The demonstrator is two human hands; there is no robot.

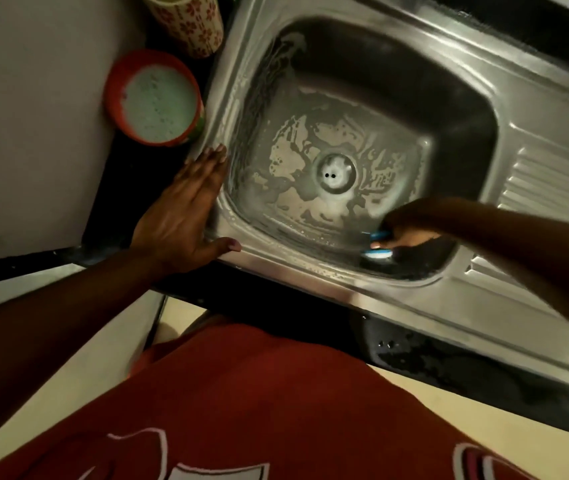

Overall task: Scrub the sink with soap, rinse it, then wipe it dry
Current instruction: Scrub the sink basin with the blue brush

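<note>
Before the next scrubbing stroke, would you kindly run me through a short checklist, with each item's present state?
1. Right hand grips the blue and white scrubber: ok.
2. Left hand braced flat on the sink rim: ok.
3. Suds on the basin floor: ok, though patchy.
4. Drain passing water: cannot tell, foam lies over it.
5. Right basin wall soaped: cannot tell, too dark.
6. Orange tub of soapy water beside the sink: ok.

Red shirt [259, 410], white markings; bare forearms.
</note>
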